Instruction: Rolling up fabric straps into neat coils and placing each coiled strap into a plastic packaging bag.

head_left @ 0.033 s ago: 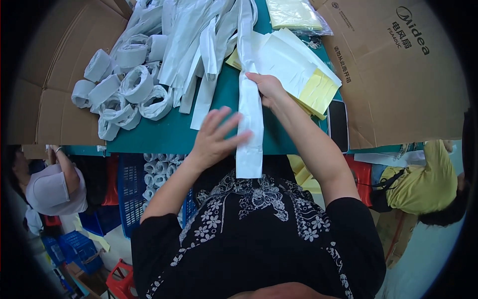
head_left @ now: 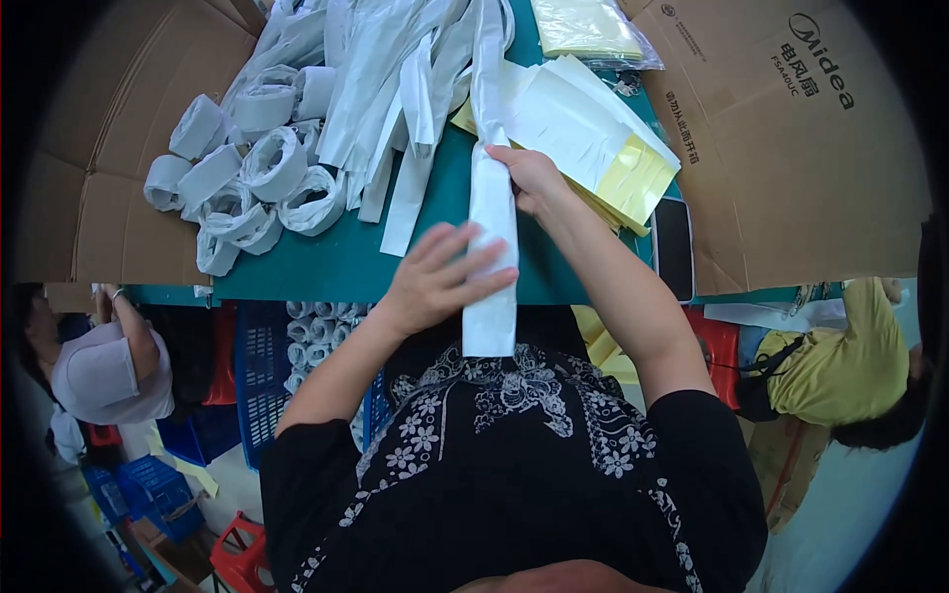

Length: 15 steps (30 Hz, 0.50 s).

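Note:
A long flat white strip [head_left: 491, 212] runs from the far side of the green table toward me, its near end hanging past the table's edge. My right hand [head_left: 531, 178] pinches its right edge, thumb on top. Over the strip's lower part lies my left hand [head_left: 440, 275], fingers stretched out and slightly blurred; whether they press on it I cannot tell. More loose white strips [head_left: 371, 89] are heaped just left of the held one. Several rolled white strips [head_left: 274, 164] are piled farther left.
White and yellow sheets [head_left: 583, 133] lie right of the strip, with a phone [head_left: 673, 247] near them. Bagged yellow sheets [head_left: 585, 28] sit behind. Cardboard walls [head_left: 801, 148] flank the table. A blue crate [head_left: 259, 376] stands below left; people sit at both sides.
My left hand has shifted slightly to the right across the strip. The strip's near end has swung a little left. My right hand keeps its grip.

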{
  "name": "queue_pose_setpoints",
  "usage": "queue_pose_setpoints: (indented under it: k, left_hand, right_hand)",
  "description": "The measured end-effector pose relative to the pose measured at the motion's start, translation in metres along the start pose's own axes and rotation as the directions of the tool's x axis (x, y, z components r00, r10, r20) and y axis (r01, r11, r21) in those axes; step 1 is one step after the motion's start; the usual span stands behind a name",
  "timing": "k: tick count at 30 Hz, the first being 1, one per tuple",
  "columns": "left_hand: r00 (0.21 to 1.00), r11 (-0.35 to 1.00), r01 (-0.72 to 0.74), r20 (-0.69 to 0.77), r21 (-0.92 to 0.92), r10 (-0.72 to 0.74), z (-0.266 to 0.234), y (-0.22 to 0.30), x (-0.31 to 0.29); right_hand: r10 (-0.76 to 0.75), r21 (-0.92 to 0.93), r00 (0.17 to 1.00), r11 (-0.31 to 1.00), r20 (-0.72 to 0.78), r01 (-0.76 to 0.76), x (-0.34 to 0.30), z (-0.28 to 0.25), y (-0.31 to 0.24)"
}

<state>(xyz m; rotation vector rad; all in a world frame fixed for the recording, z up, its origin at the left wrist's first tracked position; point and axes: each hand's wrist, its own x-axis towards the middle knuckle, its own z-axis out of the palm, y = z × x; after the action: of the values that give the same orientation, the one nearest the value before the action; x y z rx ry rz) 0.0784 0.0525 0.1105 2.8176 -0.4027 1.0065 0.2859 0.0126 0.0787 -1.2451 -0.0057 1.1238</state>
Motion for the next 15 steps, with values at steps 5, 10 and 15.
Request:
queue_pose_setpoints:
  k: [5, 10, 15]
  left_hand:
    - [0.992, 0.968, -0.07, 0.087, -0.242, 0.094, 0.002, 0.002, -0.013]
    - [0.85, 0.856, 0.383, -0.231, -0.348, -0.474, 0.006, 0.031, -0.07]
    - [0.91, 0.91, 0.409, -0.049, -0.066, -0.413, 0.004, 0.066, -0.123]
  right_hand:
    - [0.088, 0.089, 0.989, 0.991, 0.12, -0.099, 0.001, -0.004, 0.013]
    - [0.035, 0.082, 0.999, 0.996, 0.015, -0.036, 0.018, -0.006, 0.013]
    - [-0.107, -0.057, 0.99, 0.993, -0.097, 0.102, 0.035, -0.004, 0.012]
